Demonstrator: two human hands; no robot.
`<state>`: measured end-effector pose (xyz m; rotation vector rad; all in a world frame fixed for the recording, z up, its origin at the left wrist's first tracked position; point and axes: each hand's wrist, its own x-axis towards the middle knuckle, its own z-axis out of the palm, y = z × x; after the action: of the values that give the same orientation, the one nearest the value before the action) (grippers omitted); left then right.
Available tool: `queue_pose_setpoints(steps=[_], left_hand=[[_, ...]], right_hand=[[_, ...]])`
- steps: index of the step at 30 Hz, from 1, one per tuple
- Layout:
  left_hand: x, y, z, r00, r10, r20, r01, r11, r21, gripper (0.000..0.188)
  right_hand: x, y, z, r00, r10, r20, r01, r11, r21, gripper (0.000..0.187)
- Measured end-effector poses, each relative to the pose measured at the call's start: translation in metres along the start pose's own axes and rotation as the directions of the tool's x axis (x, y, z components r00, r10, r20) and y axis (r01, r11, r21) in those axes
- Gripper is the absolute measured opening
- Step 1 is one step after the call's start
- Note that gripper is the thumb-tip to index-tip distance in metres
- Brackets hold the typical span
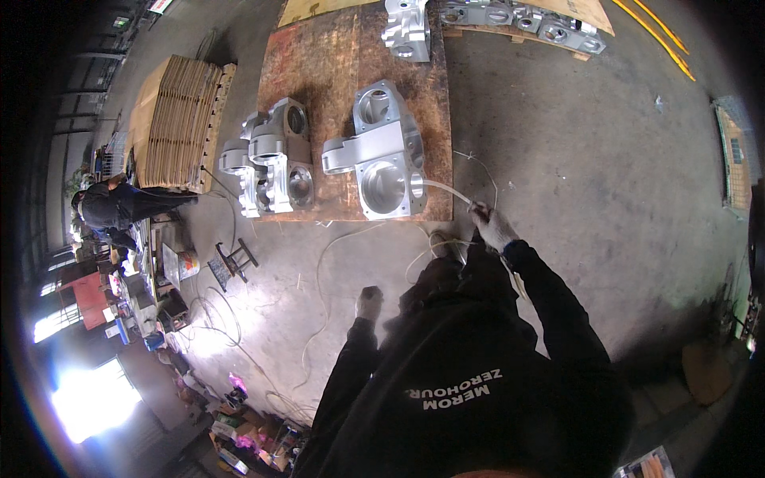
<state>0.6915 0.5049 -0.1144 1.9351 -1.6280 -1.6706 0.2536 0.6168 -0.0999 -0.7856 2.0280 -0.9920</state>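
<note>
My right hand (492, 229), in a pale glove, is closed on a thin pale hose (446, 189) to the right of the table's near corner. The hose's far end reaches the edge of a large silver metal casting (382, 147), which has round bores and a side arm. Whether it enters an opening there, I cannot tell. My left hand (369, 303), also gloved, hangs low in front of me with its fingers curled and nothing visible in them. Two similar castings (275, 155) stand close together to the left on the worn wooden tabletop (331, 76).
Another casting (408, 32) stands at the table's far end. More castings (558, 32) lie on a pallet beyond. A loose hose (321, 279) winds over the floor. Left are a small stool (232, 263), stacked cardboard (175, 119) and a person (119, 203) in dark clothes.
</note>
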Motion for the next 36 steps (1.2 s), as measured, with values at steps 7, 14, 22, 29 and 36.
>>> queue_pose_setpoints(steps=[7, 14, 22, 29, 36], left_hand=[[0.004, 0.006, 0.001, 0.995, 0.104, 0.006, -0.103, 0.989, -0.103, 0.014], [0.017, -0.009, 0.0, 0.998, 0.015, 0.055, -0.009, 0.993, -0.115, 0.014], [0.041, -0.031, -0.002, 0.996, 0.016, 0.09, -0.003, 0.989, -0.145, 0.019], [0.066, -0.023, 0.009, 0.994, 0.013, 0.106, 0.003, 0.989, -0.145, 0.019], [0.062, 0.005, 0.019, 0.992, 0.117, 0.054, -0.09, 0.929, -0.358, 0.014]], right_hand=[[0.0, 0.004, -0.026, 0.997, -0.069, 0.047, 0.073, 0.992, -0.099, 0.039], [-0.025, -0.052, -0.057, 0.953, 0.292, 0.086, -0.297, 0.953, 0.06, 0.037], [-0.076, -0.053, -0.059, 0.902, 0.405, 0.15, -0.432, 0.849, 0.304, 0.038], [-0.062, -0.055, -0.05, 0.946, 0.318, -0.059, -0.301, 0.933, 0.198, 0.035], [0.03, -0.018, -0.051, 0.979, -0.128, -0.157, 0.104, 0.983, -0.153, 0.034]])
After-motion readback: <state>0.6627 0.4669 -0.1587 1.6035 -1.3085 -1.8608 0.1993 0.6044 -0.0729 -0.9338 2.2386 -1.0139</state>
